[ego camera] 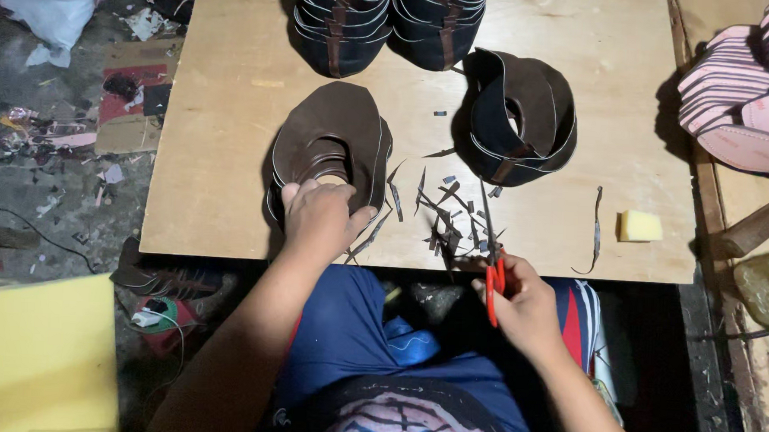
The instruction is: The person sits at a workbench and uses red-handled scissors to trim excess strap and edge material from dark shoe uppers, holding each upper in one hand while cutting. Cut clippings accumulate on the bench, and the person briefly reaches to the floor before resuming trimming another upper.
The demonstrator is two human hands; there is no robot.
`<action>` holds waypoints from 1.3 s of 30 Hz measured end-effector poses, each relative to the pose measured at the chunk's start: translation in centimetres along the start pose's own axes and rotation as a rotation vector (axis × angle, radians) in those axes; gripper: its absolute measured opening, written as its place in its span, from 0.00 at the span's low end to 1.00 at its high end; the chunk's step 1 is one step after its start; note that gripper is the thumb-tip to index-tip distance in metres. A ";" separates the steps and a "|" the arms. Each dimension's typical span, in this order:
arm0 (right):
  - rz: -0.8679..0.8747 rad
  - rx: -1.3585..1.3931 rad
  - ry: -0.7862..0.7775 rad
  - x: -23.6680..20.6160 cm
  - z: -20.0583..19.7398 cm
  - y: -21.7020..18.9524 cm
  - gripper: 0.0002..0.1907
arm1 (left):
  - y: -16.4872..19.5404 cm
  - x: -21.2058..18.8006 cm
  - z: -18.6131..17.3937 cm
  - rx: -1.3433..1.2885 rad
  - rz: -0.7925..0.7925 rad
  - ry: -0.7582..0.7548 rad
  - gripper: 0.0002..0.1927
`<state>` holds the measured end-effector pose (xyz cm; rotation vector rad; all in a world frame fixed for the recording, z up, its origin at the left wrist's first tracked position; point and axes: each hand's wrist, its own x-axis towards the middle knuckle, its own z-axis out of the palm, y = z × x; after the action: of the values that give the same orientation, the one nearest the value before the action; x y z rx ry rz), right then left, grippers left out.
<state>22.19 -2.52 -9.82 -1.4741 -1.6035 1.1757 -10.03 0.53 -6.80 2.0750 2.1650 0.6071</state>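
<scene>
My left hand [320, 217] rests on the near edge of a stack of flat brown leather shoe uppers [329, 136] on the plywood board [225, 105]; its fingers pinch the top piece. My right hand [519, 304] holds red-handled scissors [491, 259] at the board's front edge, blades pointing away over a scatter of dark leather trimmings [449, 219]. A second stack of dark uppers [520, 118] lies to the right.
Two piles of finished dark uppers [389, 22] stand at the board's far edge. A yellow sponge [640, 225] sits at front right. Pink striped soles [753, 94] lie at far right. A yellow sheet [37, 356] and litter cover the floor at left.
</scene>
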 end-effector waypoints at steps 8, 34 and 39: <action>0.007 0.045 -0.011 1.3 1.5 -0.3 0.22 | -0.4 2.8 0.9 0.017 -0.136 -0.353 0.18; -0.018 -0.004 0.123 -3.2 -1.2 -3.2 0.24 | 5.3 0.0 -6.0 -0.091 0.353 0.313 0.17; -0.353 0.376 0.004 -3.2 0.1 -8.7 0.22 | 7.8 -1.6 -10.4 -0.293 0.647 0.142 0.16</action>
<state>19.11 -5.32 -1.53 -0.9132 -1.4651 1.1838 -5.98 -3.29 4.99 2.5925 1.3039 1.0735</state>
